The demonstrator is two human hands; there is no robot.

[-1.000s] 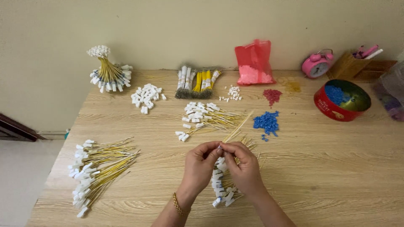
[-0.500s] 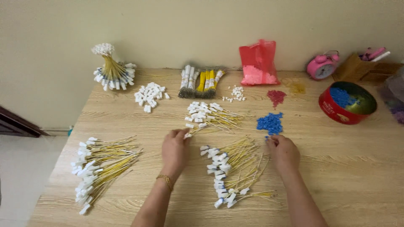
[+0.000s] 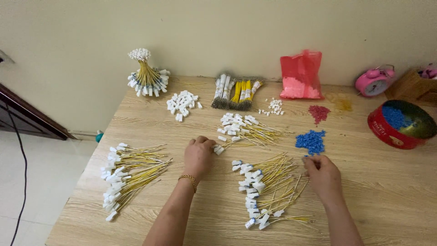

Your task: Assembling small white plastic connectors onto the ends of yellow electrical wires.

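Red round tin (image 3: pixel 391 134) at your far right holds blue pellets; the pink bag (image 3: pixel 300 75) holds white pieces. Your left hand (image 3: pixel 199 155) curls its fingers on a white connector (image 3: pixel 219 150). Your right hand (image 3: pixel 322 174) pinches at the blue pellet pile (image 3: pixel 311 140) on the surface (image 3: pixel 373 196).

Light wood table (image 3: pixel 373 209): yellow wire bundles w/ white plugs at 9 (image 3: pixel 129 175) & centre (image 3: pixel 268 189), blue bead pile (image 3: pixel 311 141) ~2, red tin (image 3: pixel 400 125) at 3.

Both forearms are bare and sleeveless, and the left hand (image 3: pixel 198 156) wears a thin gold-coloured wrist bracelet (image 3: pixel 188 179).
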